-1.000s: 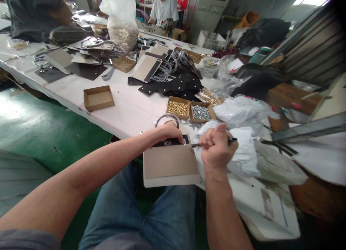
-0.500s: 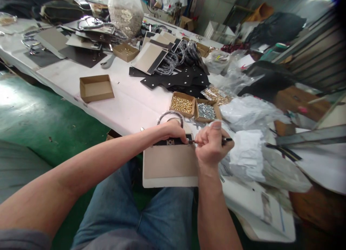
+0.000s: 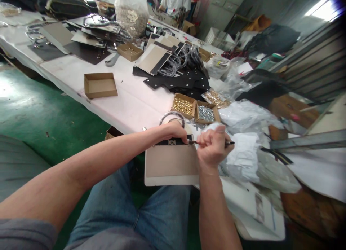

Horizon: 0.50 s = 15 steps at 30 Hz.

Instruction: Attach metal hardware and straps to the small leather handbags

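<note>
Gripping a screwdriver-like tool (image 3: 193,142), your right hand (image 3: 213,146) is curled into a full fist, thumb raised, with the dark end of the tool poking out on its far side. The shaft points left, toward your other thumb; whether its tip touches anything is too small to tell.

Your left hand (image 3: 177,130) is closed over the top edge of a beige bag panel (image 3: 171,161), its thumb pressed down on the black strip (image 3: 161,143) there; you can't see where its other fingertips sit. The panel lies in front of you at the near edge of the white-covered table (image 3: 129,98), its lower end above your jeans (image 3: 162,206). A small metal plate (image 3: 172,143) sits midway along the strip, and a plastic-wrapped handle (image 3: 163,117) arches behind your left hand.

Just beyond your hands, two cardboard boxes stand side by side, one with gold-coloured metal pieces (image 3: 183,105), the other with silver-coloured ones (image 3: 205,113). Black studded strips (image 3: 178,83) lie behind them, beside stacked panels (image 3: 152,58). Farther left you have a shallow cardboard tray (image 3: 100,86).
</note>
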Tool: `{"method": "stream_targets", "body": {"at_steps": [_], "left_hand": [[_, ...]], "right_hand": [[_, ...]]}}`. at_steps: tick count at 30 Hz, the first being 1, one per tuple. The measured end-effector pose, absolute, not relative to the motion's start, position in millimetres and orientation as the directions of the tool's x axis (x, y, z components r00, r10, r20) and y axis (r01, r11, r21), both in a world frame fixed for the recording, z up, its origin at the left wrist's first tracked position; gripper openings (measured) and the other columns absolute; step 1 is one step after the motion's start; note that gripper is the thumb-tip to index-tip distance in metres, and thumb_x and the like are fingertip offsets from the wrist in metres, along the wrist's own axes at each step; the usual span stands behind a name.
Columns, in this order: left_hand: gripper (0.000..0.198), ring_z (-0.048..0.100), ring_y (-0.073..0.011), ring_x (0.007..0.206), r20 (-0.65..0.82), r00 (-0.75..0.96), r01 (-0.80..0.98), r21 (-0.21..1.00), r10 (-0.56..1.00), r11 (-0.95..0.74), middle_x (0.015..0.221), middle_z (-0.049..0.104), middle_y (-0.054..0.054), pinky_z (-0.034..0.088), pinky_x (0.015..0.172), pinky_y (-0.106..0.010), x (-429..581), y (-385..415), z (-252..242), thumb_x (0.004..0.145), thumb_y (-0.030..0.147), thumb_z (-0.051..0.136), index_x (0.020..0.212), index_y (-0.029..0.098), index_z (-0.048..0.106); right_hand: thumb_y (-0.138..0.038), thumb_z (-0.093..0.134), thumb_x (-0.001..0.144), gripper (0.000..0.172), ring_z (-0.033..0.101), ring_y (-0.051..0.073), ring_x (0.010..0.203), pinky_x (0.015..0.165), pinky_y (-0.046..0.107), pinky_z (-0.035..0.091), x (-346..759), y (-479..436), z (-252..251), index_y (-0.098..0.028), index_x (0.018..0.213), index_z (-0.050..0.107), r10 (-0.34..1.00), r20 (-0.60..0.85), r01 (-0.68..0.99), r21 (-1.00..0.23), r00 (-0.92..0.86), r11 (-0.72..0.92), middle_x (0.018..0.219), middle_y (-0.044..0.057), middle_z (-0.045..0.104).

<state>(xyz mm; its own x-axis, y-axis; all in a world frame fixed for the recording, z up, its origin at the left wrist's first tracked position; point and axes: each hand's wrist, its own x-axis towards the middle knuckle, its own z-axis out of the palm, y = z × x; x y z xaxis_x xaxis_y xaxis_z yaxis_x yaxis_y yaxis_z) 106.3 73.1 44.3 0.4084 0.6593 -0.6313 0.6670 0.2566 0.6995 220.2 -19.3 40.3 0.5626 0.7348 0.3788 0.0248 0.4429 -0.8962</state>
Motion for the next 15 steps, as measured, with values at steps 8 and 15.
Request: {"method": "stream_targets", "body": {"at_steps": [8,15], "left_hand": [[0.055,0.080,-0.0302,0.093,-0.630,0.394,0.687,0.686,0.669,0.241,0.099,0.084,-0.008,0.063,0.076,-0.033,103.8,73.5,41.3,0.062,0.033,0.108,0.103,0.021,0.074],[0.059,0.081,-0.0306,0.094,-0.604,0.404,0.687,0.696,0.687,0.208,0.100,0.084,-0.009,0.063,0.075,-0.032,103.3,74.2,36.8,0.061,0.035,0.109,0.105,0.019,0.073]], "right_hand": [[-0.059,0.058,0.114,0.072,0.015,0.007,0.039,0.041,0.024,0.023,224.0,-53.4,27.4,-0.023,0.063,0.024,0.634,0.404,-0.053,-0.816,0.659,0.576,0.049,-0.010,0.020],[-0.065,0.055,0.115,0.074,0.015,0.008,0.039,0.041,0.025,0.022,223.3,-51.1,23.2,-0.023,0.064,0.021,0.644,0.387,-0.052,-0.831,0.660,0.553,0.051,-0.009,0.018]]}}
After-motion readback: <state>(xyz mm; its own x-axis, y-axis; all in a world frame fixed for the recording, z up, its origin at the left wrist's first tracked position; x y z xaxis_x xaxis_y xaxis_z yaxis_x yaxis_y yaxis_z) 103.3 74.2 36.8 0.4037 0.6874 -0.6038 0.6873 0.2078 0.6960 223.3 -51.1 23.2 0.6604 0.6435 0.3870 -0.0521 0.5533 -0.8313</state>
